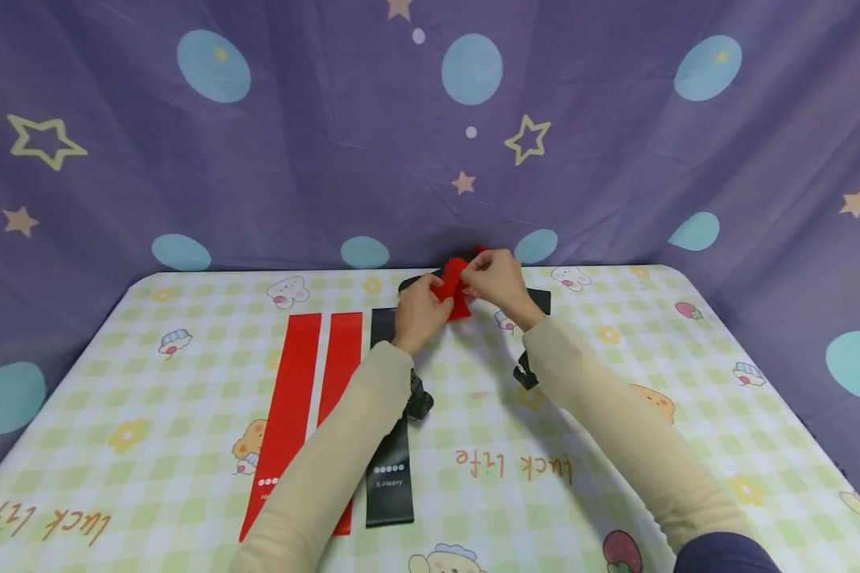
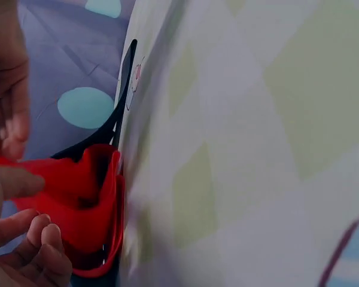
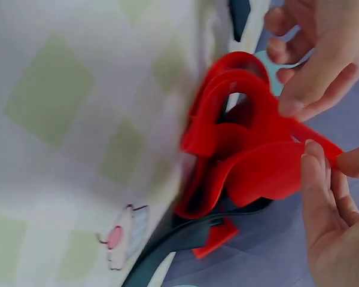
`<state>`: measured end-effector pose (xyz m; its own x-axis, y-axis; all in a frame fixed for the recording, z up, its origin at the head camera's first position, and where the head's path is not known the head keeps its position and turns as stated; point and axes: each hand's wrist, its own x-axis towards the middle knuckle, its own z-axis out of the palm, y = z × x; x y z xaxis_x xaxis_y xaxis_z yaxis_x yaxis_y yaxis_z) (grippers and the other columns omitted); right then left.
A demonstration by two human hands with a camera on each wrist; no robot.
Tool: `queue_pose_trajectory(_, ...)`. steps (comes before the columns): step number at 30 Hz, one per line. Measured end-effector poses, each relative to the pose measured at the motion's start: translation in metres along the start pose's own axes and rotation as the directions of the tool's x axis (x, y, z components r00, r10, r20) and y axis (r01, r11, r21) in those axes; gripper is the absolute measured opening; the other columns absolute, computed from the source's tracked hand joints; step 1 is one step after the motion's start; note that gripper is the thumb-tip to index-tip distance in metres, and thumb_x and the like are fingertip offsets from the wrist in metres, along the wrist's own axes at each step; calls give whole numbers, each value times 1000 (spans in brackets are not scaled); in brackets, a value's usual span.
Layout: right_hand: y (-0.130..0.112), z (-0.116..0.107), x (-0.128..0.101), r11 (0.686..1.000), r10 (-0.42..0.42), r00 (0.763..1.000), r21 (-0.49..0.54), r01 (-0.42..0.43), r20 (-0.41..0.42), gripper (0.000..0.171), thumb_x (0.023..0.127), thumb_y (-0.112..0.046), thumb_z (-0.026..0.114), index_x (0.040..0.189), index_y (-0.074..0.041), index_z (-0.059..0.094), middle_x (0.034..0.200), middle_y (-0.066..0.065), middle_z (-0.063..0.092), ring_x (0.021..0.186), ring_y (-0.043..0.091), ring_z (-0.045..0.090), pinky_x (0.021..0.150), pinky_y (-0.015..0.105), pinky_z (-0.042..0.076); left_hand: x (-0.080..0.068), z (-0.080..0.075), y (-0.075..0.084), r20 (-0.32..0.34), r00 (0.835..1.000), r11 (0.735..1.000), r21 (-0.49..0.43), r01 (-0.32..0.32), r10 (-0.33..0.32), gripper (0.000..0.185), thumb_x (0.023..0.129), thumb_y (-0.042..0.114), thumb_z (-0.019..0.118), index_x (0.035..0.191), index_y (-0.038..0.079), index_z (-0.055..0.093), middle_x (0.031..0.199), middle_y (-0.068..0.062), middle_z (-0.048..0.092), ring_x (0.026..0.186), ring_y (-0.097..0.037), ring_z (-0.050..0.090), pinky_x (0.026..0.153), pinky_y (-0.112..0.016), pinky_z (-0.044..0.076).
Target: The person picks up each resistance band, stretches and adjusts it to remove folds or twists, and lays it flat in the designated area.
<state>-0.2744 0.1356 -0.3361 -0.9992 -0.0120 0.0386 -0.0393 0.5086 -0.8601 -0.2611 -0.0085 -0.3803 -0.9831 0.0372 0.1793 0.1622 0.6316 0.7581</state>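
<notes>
At the far edge of the table, both hands work on a crumpled, looped red resistance band (image 1: 455,278). My right hand (image 3: 335,215) pinches an edge of it between thumb and fingertips, stretching that part outward. Just left of it, my left hand (image 1: 423,312) grips another part of the red band between thumb and index finger. In the right wrist view, the left thumb tip lies right at the band's upper fold. A black band (image 1: 540,300) lies behind and beneath the red one, showing on both sides; its middle is hidden.
To the left, two red bands (image 1: 294,382) (image 1: 340,350) lie flat side by side, partly covered by the left sleeve. Beside them lies a flat black band (image 1: 389,493) marked X-Heavy. A purple patterned curtain (image 1: 330,159) hangs behind the checked tablecloth (image 1: 150,382).
</notes>
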Motion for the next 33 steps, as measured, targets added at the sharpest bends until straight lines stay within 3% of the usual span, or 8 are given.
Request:
queue_pose_trajectory(5,-14,-5,-2,999,2,1000,54,-3,20,12,83,-10,59,83,-1,67,72,11,71,62,19,69,65,35,58,1,1,2,-13,1000,1000,9,4,-4,40,81,27,68,114,8,57,101,-11,58,90,-23,56,76,-36,50)
queue_pose_trajectory(10,-29,-7,-3,995,-61,998,78,60,10,13,82,-8,58,82,0,68,68,10,70,66,30,69,68,40,58,1,-2,7,-28,1000,999,-49,5,-6,53,81,29,66,125,7,47,117,-13,55,105,-27,54,90,-40,49)
queue_pose_trajectory(14,-38,-10,-2,993,-92,996,77,92,-5,13,81,-7,58,82,1,69,68,10,69,66,32,69,66,37,58,0,-5,8,-13,1000,991,-137,-14,12,52,82,27,65,126,5,47,116,-13,60,106,-27,57,92,-40,49)
queue_pose_trajectory(20,-52,-19,-1,991,-83,996,101,86,-28,12,83,-7,58,83,1,68,70,9,69,62,22,69,59,26,57,0,-11,7,-31,998,972,-229,-56,51,43,83,25,66,116,3,50,112,-14,57,105,-27,54,90,-39,47)
queue_pose_trajectory(29,-75,-31,0,990,-80,995,115,86,-60,13,84,-10,58,85,0,67,74,9,69,64,22,69,64,29,58,-3,-16,1,63,998,970,-242,12,3,49,84,34,66,120,6,48,119,-11,48,108,-25,48,93,-41,46)
queue_pose_trajectory(33,-82,-36,0,988,-91,993,122,100,-75,13,85,-10,57,85,-1,66,72,7,67,66,24,69,63,26,57,-5,-17,-2,67,998,975,-222,-1,16,49,82,32,67,119,3,52,120,-13,49,109,-27,47,93,-44,47)
